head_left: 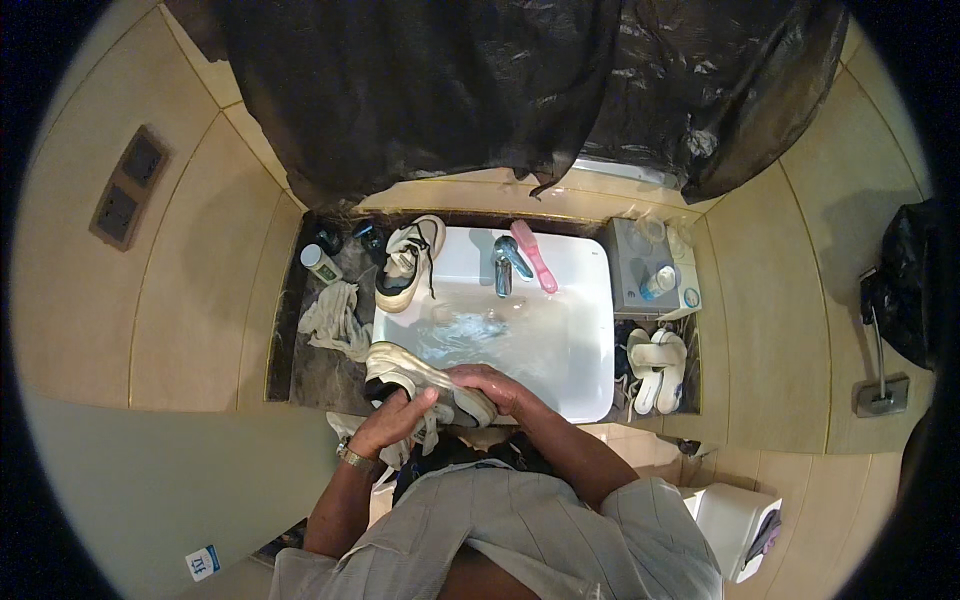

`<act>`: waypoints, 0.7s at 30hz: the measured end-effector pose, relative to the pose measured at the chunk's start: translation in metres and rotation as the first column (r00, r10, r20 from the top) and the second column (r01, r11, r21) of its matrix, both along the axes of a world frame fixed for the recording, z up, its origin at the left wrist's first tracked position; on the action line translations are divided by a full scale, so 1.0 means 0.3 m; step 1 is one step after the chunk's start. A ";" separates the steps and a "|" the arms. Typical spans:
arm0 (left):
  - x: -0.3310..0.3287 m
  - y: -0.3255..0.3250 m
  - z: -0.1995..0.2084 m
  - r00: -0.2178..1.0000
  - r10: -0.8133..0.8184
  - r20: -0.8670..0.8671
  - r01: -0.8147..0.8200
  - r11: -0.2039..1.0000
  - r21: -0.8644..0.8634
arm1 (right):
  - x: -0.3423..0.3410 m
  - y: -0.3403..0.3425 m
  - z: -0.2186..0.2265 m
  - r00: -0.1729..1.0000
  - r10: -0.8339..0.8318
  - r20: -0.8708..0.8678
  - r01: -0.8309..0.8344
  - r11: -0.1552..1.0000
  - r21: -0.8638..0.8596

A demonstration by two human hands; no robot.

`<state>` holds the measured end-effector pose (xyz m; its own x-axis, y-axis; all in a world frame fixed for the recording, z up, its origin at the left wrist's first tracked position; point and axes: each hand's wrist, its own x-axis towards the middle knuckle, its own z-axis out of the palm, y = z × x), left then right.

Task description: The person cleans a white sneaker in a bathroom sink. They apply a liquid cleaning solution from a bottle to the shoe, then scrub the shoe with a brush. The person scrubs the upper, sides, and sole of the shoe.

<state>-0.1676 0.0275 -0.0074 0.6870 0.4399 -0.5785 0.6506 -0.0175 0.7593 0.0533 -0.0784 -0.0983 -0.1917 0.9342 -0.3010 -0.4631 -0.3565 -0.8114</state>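
Observation:
A whitish sneaker [415, 370] is held on its side over the near left rim of the white sink [590, 340]. My left hand [392, 422], with a watch at the wrist, grips its heel end near the dark opening. Around the toe end, my right hand [487, 385] is closed on the shoe. Water stands in the basin below. The second sneaker [408, 262], with dark laces, rests on the sink's far left corner. A pink brush [534, 256] lies beside the chrome faucet [504, 268] on the back ledge.
On the dark counter at left are a crumpled white cloth [338, 320] and a white-capped bottle [320, 264]. To the right, a grey box [640, 265] carries a small jar [658, 282], with white slippers [657, 372] nearer. Black plastic sheeting [420, 90] hangs behind the sink.

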 end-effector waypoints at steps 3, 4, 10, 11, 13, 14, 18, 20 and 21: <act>0.019 -0.009 0.100 0.989 -0.142 0.032 0.141 0.990 0.017 | -0.021 0.019 -0.056 1.000 -0.018 -0.012 0.018 1.000 -0.002; 0.026 -0.010 0.138 0.979 -0.202 0.004 0.202 0.979 0.010 | -0.033 0.021 -0.072 1.000 0.005 0.004 -0.005 0.999 0.054; -0.025 -0.064 0.057 0.952 0.241 0.191 -0.184 0.944 -0.274 | -0.042 0.078 -0.119 0.992 0.106 0.069 -0.115 0.982 0.151; -0.033 -0.069 0.053 0.944 0.291 0.157 -0.255 0.943 -0.213 | -0.036 0.101 -0.116 0.982 0.065 0.177 -0.078 0.995 0.069; -0.042 -0.096 0.046 0.865 0.450 0.223 -0.409 0.888 -0.208 | -0.028 0.146 -0.069 0.917 0.014 0.398 0.019 0.997 -0.080; -0.050 -0.102 0.048 0.852 0.484 0.199 -0.454 0.873 -0.179 | -0.026 0.178 -0.198 0.754 -0.244 0.610 0.178 0.970 0.168; -0.118 -0.086 0.043 0.864 0.459 0.206 -0.476 0.879 0.039 | 0.146 0.240 -0.398 -0.166 -0.243 0.956 -0.031 0.970 0.241; -0.129 -0.108 0.075 0.755 0.582 0.302 -0.590 0.804 -0.074 | 0.180 0.256 -0.410 -0.275 -0.073 0.959 0.030 0.996 0.085; -0.155 -0.118 0.085 0.729 0.633 0.258 -0.637 0.767 -0.081 | 0.190 0.254 -0.404 -0.332 -0.069 0.941 0.014 0.997 0.078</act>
<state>-0.2142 -0.0078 0.0181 0.3650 0.8334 -0.4150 0.2964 0.3185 0.9004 0.1104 -0.0022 -0.2195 0.3606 0.9327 -0.0082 0.9141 -0.3551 -0.1957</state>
